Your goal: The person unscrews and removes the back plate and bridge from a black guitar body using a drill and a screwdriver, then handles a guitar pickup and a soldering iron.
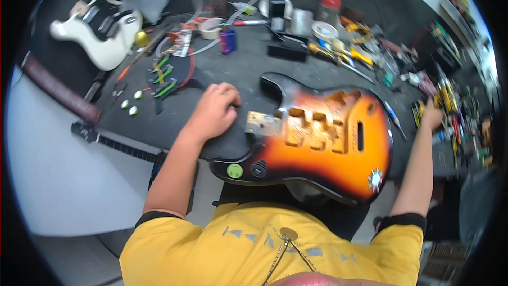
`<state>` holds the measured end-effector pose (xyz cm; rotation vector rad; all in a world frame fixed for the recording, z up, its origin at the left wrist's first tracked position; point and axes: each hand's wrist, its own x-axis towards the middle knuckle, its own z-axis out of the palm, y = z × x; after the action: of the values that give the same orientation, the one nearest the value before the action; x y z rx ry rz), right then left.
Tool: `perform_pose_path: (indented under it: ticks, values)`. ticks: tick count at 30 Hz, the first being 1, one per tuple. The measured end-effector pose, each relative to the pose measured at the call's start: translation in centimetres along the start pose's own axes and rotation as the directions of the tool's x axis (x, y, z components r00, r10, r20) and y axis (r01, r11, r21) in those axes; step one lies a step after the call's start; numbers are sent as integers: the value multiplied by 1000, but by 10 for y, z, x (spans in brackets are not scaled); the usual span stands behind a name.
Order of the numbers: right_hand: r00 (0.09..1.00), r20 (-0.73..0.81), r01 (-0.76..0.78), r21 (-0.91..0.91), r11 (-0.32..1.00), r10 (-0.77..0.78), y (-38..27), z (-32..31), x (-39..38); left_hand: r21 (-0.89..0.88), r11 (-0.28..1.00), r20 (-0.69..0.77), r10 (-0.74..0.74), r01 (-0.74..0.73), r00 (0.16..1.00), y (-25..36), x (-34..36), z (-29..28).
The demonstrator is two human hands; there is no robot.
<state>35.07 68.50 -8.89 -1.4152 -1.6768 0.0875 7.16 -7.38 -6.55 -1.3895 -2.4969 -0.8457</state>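
Note:
A sunburst electric guitar body (338, 164) lies face up on the dark bench in front of me, its pickup cavities bare and its neck pocket pointing left. Two round stickers, one of them green, mark its lower left horn. Just left of the neck pocket, my left hand (217, 108) rests on the bench with curled fingers, apart from the guitar; nothing shows in it. Stretched out to the far right, my right hand (433, 116) is closed around the grip of a yellow-and-black power drill (447, 98) among the tools. Its fingers are partly hidden.
A white guitar body (108, 47) stands at the back left. Green-handled cutters (166, 87) and small white-green caps (133, 110) lie left of my left hand. A guitar neck (124, 146) sits below them. Tape rolls (324, 30), screwdrivers (357, 69) and a red-capped can (330, 5) crowd the back.

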Motion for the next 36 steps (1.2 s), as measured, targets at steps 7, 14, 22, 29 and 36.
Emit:
perform_pose_path:
  ticks: [7, 14, 22, 29, 36]
  values:
    - [988, -113, 129, 229, 965, -105, -35, -49, -65, -19, 1000, 4, -20, 20, 1000, 1, 0, 4]
    - [943, 176, 179, 443, 879, -281, -29, -127, -189, -382, 852, -62, -411, 359, 909, 10, -21, -9]
    - [954, 274, -79, 626, 776, -124, -23, -136, -196, -229, 971, -35, -80, 70, 996, 16, -17, -20]
    - [912, 366, -82, 609, 789, -187, -19, -133, -192, -118, 989, -112, -105, 92, 988, 23, -6, 9]
    - [902, 379, -99, 645, 758, -205, -17, -134, -186, 3, 998, -80, -62, 63, 995, 25, 3, 12]
